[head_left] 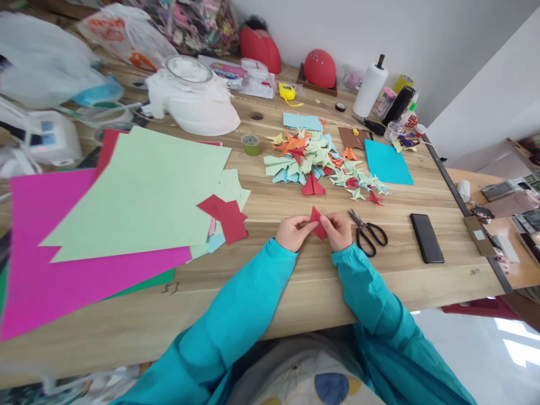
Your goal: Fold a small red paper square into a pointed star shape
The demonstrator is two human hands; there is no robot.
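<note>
My left hand [292, 232] and my right hand [340, 230] both pinch a small folded piece of red paper [317, 221] just above the wooden table [295, 292]. Both arms wear teal sleeves. Behind the hands lies a pile of folded paper shapes [320, 163] in green, orange, red and blue. Black-handled scissors [368, 230] rest just right of my right hand.
Large sheets of pale green [139, 197] and magenta paper [54, 264] cover the left of the table, with red scraps [225, 216] on them. A black phone [426, 237] lies to the right, a cyan sheet [386, 162] beyond it. Bags, a white container [194, 95] and a paper roll [370, 89] stand at the back.
</note>
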